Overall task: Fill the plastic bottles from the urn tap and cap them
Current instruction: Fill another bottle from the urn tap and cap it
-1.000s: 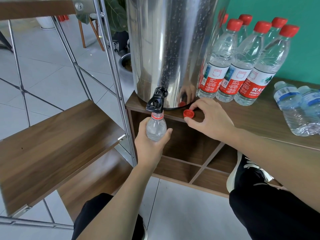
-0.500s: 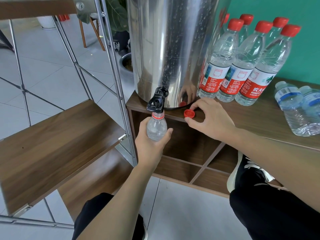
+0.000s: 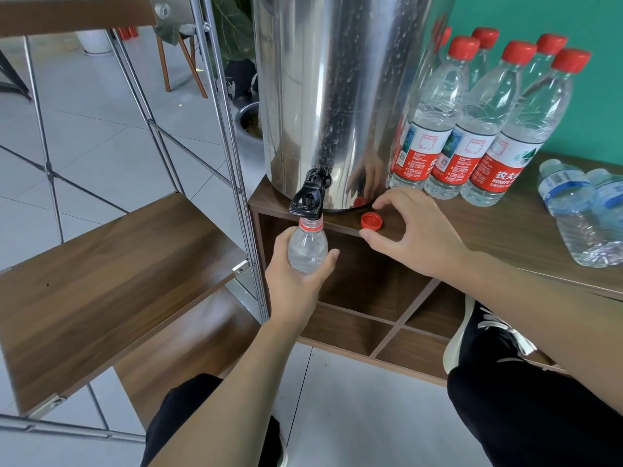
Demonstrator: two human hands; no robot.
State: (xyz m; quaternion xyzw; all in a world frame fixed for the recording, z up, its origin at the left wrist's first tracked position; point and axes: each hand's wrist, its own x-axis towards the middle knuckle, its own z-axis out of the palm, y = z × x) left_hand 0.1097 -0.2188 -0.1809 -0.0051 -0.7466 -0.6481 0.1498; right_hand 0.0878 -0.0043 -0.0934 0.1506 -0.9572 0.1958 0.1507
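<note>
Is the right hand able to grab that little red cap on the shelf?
Probably yes. The right hand hovers right beside the red cap, thumb and finger spread either side, not touching it yet. Nothing lies between them on the wooden cabinet top.

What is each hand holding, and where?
The left hand grips the bottle around its body, under the tap. The right hand holds nothing; the red cap lies between its fingers.
</note>
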